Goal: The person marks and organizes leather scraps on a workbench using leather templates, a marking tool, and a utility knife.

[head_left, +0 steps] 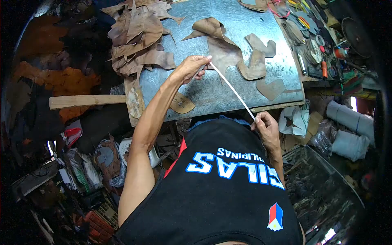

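Observation:
A thin, pale strip (232, 87) runs straight and taut on a slant between my two hands. My left hand (193, 68) pinches its upper end between thumb and forefinger, over the metal-topped table (192, 92). Something greyish shows under the curled fingers of that hand, too small to make out. Close to my body, just off the table's front edge, my right hand (267, 128) pinches the lower end. Beyond the left hand lies a curled brown leather piece (224, 51). Cut leather shapes (254, 65) rest to the right, with a flat pointed piece (271, 89) nearer.
Piled leather scraps (141, 38) cover the table's left side. A wooden bar (87, 101) juts out leftward. Several tools, among them an orange-handled one (324, 69), crowd the right side. Wrapped rolls (350, 145) and a white bag (295, 120) sit below right.

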